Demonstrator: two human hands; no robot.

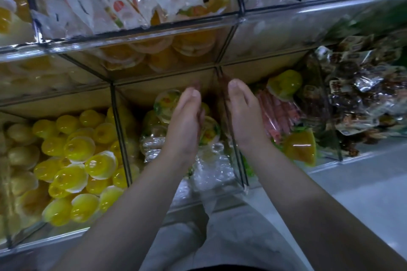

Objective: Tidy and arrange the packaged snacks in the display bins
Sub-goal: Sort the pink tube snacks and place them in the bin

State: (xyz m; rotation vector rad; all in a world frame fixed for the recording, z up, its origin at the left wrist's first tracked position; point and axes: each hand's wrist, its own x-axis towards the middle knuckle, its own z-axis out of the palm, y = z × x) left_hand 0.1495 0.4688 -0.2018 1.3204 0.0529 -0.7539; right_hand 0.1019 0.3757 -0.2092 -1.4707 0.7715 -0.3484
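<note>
My left hand [185, 121] reaches into the middle bin [220, 199] of the lower row, thumb lying along the top and palm turned toward the divider [234, 149]. Its fingers go down among the fruit cups [166, 105] near the bin's back right corner, and one cup lies against them. The hand itself hides most of the fingers, so I cannot tell whether they grip a cup or only touch it.

My right hand [244, 116] is just across the divider, in the right bin [330, 134], thumb up as well and palm facing the left hand. Its fingers drop out of view behind the hand at the bin's back left corner, so I cannot tell its grip either. The two hands are close together with the divider between them.

Pink sticks [277, 114] lie just beside the right hand. A yellow cup [285, 83] sits at that bin's back edge and an orange cup [300, 147] sits near its front edge. In the middle bin, clear packs [211, 167] lie toward the front edge, below my left wrist.

The left bin [55, 235] is heaped with yellow cups [77, 160]. Brown packets [363, 94] fill the bin at the far right. In the upper row, white packets [99, 2] stand in one bin, blurred, and more cups [158, 50] show through its front wall.
</note>
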